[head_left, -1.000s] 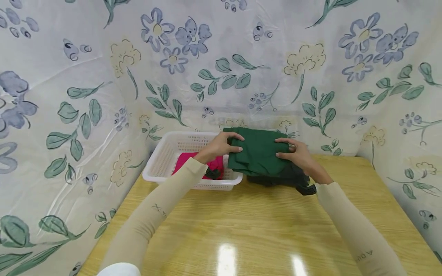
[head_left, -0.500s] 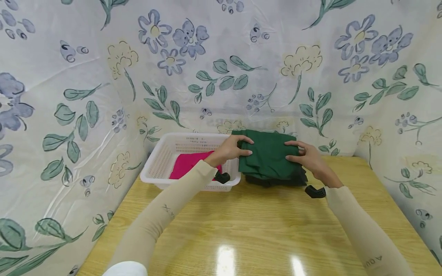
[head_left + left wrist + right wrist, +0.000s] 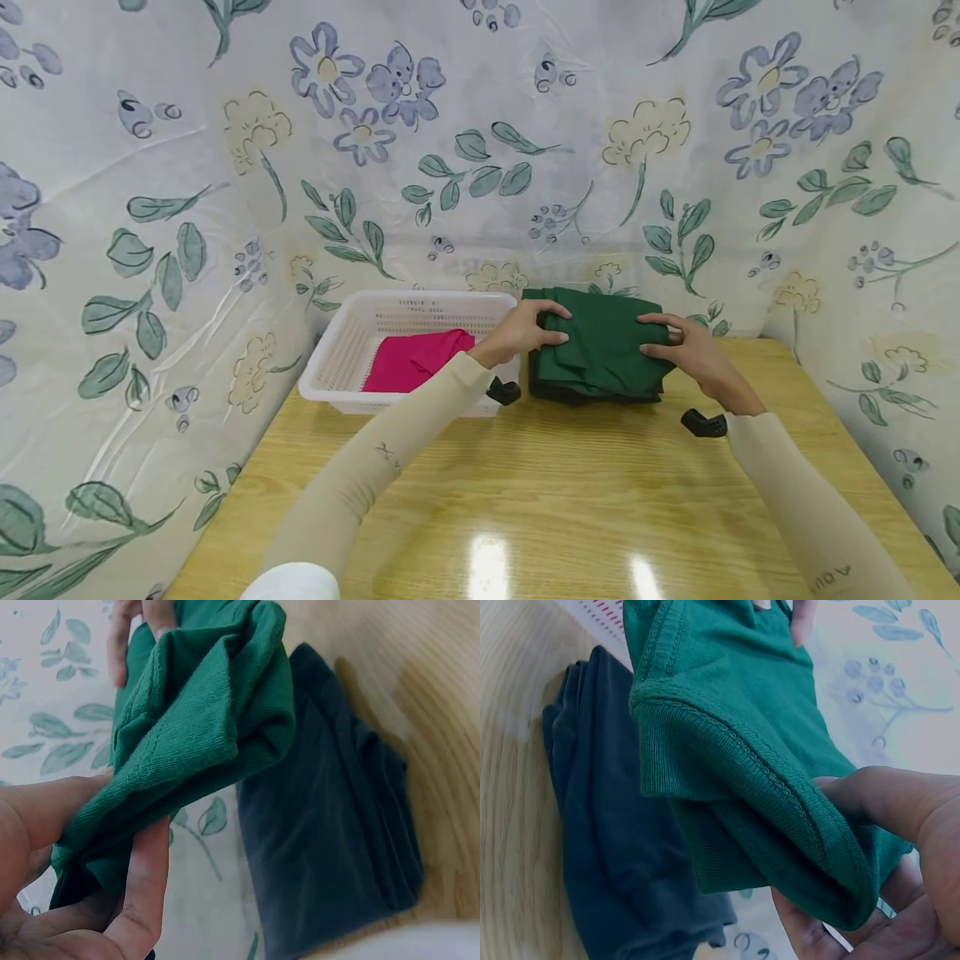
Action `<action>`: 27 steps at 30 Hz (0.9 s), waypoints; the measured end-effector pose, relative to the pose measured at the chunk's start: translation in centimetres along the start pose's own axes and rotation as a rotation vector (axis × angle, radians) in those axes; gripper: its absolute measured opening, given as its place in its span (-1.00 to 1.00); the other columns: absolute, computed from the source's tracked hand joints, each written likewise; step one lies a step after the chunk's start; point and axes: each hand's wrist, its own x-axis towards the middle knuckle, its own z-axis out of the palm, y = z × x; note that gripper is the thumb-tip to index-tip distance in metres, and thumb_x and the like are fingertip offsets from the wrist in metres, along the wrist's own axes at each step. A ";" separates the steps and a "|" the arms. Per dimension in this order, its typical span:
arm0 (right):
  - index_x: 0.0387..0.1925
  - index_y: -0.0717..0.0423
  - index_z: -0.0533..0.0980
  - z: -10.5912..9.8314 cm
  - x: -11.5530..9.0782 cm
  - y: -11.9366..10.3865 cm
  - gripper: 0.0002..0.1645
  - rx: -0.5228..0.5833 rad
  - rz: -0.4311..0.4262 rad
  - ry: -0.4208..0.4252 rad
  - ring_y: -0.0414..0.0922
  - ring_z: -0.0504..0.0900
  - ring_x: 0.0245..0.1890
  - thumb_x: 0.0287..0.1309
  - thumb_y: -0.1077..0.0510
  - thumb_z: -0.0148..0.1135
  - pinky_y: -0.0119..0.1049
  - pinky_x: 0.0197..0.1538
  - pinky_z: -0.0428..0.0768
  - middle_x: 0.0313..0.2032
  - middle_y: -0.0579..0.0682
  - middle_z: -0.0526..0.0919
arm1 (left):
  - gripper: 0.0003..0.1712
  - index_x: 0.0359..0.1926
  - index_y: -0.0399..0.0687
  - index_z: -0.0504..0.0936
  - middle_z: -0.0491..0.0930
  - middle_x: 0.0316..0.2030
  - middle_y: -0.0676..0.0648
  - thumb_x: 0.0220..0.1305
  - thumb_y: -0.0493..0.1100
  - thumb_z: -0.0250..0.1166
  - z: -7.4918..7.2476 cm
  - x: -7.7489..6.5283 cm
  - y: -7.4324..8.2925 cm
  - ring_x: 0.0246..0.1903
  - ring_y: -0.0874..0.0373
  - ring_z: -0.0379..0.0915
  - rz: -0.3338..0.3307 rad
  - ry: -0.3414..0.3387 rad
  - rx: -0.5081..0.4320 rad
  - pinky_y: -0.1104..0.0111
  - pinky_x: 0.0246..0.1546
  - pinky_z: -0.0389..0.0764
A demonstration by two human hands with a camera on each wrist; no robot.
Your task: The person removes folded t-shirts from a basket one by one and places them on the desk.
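Observation:
A folded green garment (image 3: 611, 342) with ribbed, stitched edges hangs between both hands, near the back of the table. My left hand (image 3: 521, 333) pinches its left side, thumb on one face and fingers on the other. At the opposite side my right hand (image 3: 693, 354) grips the folded edge the same way; the ribbed band (image 3: 727, 757) shows in the right wrist view. Underneath, a dark folded garment (image 3: 322, 817) lies on the table, mostly covered in the head view. Both wrist views show the green garment raised above the dark one.
A white perforated basket (image 3: 322, 393) stands left of the garments, holding a pink folded cloth (image 3: 408, 360). My left forearm crosses over its front right corner. The wooden table (image 3: 570, 492) meets a floral sheet (image 3: 480, 217) hung behind and at the sides.
Both hands have carried the green garment to the right, away from the basket and over the dark garment. More of the pink cloth shows. The head view has turned slightly right.

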 end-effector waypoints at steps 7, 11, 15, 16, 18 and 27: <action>0.49 0.07 0.34 -1.4 -0.8 1.3 -0.25 0.017 0.010 0.012 0.31 0.38 0.36 0.37 0.06 0.37 0.25 0.32 0.41 0.49 0.36 0.20 | -0.61 0.19 0.02 0.67 0.40 0.33 -0.11 0.36 -0.23 0.42 1.6 1.0 0.3 -0.31 0.07 0.49 0.013 -0.014 -0.014 0.29 -0.30 0.63; 0.51 0.07 0.31 -2.3 -1.2 2.1 -0.22 0.014 0.019 0.021 0.31 0.36 0.37 0.37 0.02 0.37 0.25 0.34 0.38 0.50 0.38 0.18 | -0.61 0.18 0.03 0.69 0.42 0.33 -0.10 0.34 -0.22 0.43 2.5 1.5 1.0 -0.39 0.08 0.48 0.018 -0.004 -0.006 0.34 -0.38 0.60; 0.53 0.09 0.28 -3.2 -1.4 3.0 -0.21 0.017 0.024 0.033 0.33 0.30 0.41 0.38 0.04 0.36 0.27 0.34 0.37 0.52 0.37 0.12 | -0.61 0.17 0.02 0.69 0.43 0.34 -0.09 0.34 -0.24 0.43 3.5 2.1 1.3 -0.43 0.10 0.49 0.025 -0.005 -0.001 0.34 -0.41 0.60; 0.53 0.09 0.28 -3.3 -1.5 3.2 -0.20 0.016 0.029 0.037 0.33 0.27 0.43 0.39 0.05 0.36 0.28 0.34 0.35 0.53 0.37 0.09 | -0.61 0.17 0.02 0.70 0.43 0.35 -0.09 0.34 -0.25 0.43 3.8 2.3 1.3 -0.44 0.10 0.49 0.028 -0.005 0.000 0.34 -0.41 0.60; 0.53 0.09 0.27 -3.7 -1.6 3.6 -0.20 0.013 0.038 0.044 0.34 0.19 0.46 0.39 0.05 0.36 0.31 0.37 0.30 0.55 0.37 0.05 | -0.61 0.17 0.00 0.69 0.41 0.36 -0.11 0.34 -0.26 0.43 4.3 2.5 1.4 -0.44 0.09 0.49 0.034 -0.010 -0.011 0.33 -0.41 0.60; 0.52 0.00 0.31 -5.2 -2.4 4.4 -0.19 -0.029 0.058 0.074 0.36 0.16 0.47 0.34 -0.03 0.40 0.34 0.38 0.25 0.54 0.38 0.06 | -0.62 0.14 -0.04 0.72 0.42 0.35 -0.15 0.32 -0.30 0.43 6.5 3.7 1.4 -0.39 0.10 0.53 0.048 0.003 -0.060 0.29 -0.37 0.63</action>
